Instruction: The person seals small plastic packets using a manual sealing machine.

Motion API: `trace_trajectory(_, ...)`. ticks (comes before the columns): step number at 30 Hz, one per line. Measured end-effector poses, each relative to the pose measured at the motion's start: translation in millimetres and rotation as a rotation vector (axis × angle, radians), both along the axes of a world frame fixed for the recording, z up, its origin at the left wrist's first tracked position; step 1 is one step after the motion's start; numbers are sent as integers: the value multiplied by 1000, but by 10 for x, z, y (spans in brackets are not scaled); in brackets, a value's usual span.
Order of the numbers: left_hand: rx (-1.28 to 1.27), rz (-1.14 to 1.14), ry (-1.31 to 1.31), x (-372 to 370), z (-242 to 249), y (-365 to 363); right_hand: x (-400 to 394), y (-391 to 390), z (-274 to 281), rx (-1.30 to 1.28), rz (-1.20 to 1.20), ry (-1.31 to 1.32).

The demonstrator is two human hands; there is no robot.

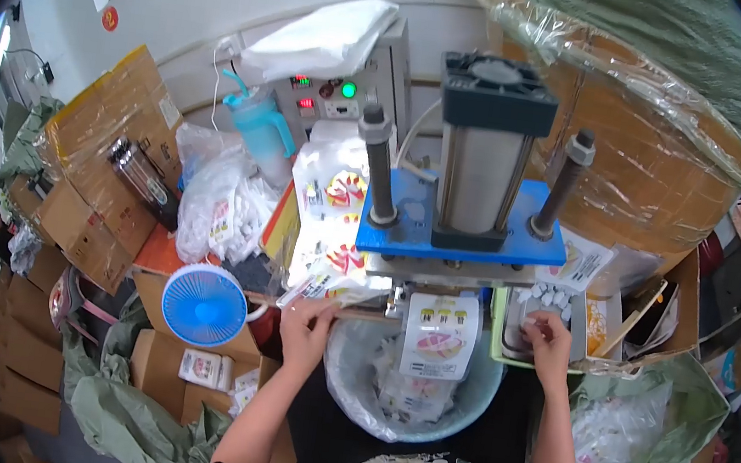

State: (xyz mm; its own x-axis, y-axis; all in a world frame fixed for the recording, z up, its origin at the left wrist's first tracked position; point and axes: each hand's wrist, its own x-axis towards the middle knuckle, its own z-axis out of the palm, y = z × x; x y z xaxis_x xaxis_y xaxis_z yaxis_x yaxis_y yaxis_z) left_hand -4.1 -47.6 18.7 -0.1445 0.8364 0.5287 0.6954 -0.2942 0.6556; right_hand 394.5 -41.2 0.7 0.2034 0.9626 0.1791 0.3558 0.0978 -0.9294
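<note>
My left hand (306,330) is closed at the edge of a printed plastic sheet (327,284), left of the press. On the right, my right hand (548,346) has its fingers bent together over a green-rimmed tray (498,326) with small grey-white pieces (551,297); what its fingertips hold, if anything, is too small to make out. Between the hands stands a press with a blue plate (409,222) and a metal cylinder (480,185). A printed sheet (439,337) hangs below it over a lined bin (479,402) holding more plastic pieces.
A blue fan (204,305) stands at the left, near a turquoise jug (259,125) and a plastic bag (230,210). Behind is a control box (394,77). Large cardboard (629,161) rises at the back right. An open carton (159,368) sits lower left.
</note>
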Motion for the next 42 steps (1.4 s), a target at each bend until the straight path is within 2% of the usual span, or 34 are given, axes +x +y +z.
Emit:
trace_trajectory(2,-129,-120,-357,145,263,-198,-58,-41,97,-17,-13,139)
trace_trajectory(3,-278,-145,-540,203,260,-300,-67,-41,102,-1,4,131)
trace_trajectory(4,-304,-223,-584,265,187,-357,-123,-35,91,58,-7,83)
trace_trajectory(7,-460,-280,-667,579,71,-510,-446,-135,348,51,60,4)
trace_trajectory(8,-524,-288,-697,665,-37,-526,-583,-177,428,-39,72,-7)
trace_trajectory(9,-588,-292,-720,737,-146,-538,-714,-211,507,-11,156,11)
trace_trajectory(10,-589,-292,-725,801,-268,-559,-805,-218,458,94,224,-6)
trace_trajectory(13,-555,-320,-638,904,-535,-632,-991,-265,471,99,317,-31)
trace_trajectory(15,-573,-318,-622,868,-549,-670,-1046,-275,460,-46,405,-136)
trace_trajectory(16,-592,-333,-613,835,-526,-676,-1041,-269,426,-41,417,-126)
trace_trajectory(18,-552,-346,-623,767,-626,-663,-964,-260,336,34,523,-267)
trace_trajectory(19,-630,-395,-599,753,-593,-659,-940,-276,317,-37,557,-284)
trace_trajectory(22,-750,-480,-557,776,-568,-554,-920,-265,374,-59,455,-253)
trace_trajectory(24,-709,-362,-544,871,-662,-381,-897,-225,453,-32,372,-191)
trace_trajectory(25,-683,-353,-682,951,-589,-302,-844,-174,438,45,293,-148)
trace_trajectory(26,-682,-357,-685,1013,-511,-228,-783,-137,439,120,216,-107)
trace_trajectory(29,-714,-294,-1038,1181,-273,-33,-525,-90,424,89,156,-149)
trace_trajectory(33,-771,-353,-1259,1275,-290,198,-243,-8,324,88,37,-251)
trace_trajectory(38,-791,-330,-1243,1268,-200,216,9,240,155,192,-14,-442)
trace_trajectory(39,-782,-361,-1087,1192,-190,246,-3,282,162,189,-11,-432)
trace_trajectory(41,-699,-360,-810,985,-123,326,-72,347,162,290,9,-723)
trace_trajectory(42,-627,-332,-690,864,-42,380,-106,365,135,292,19,-706)
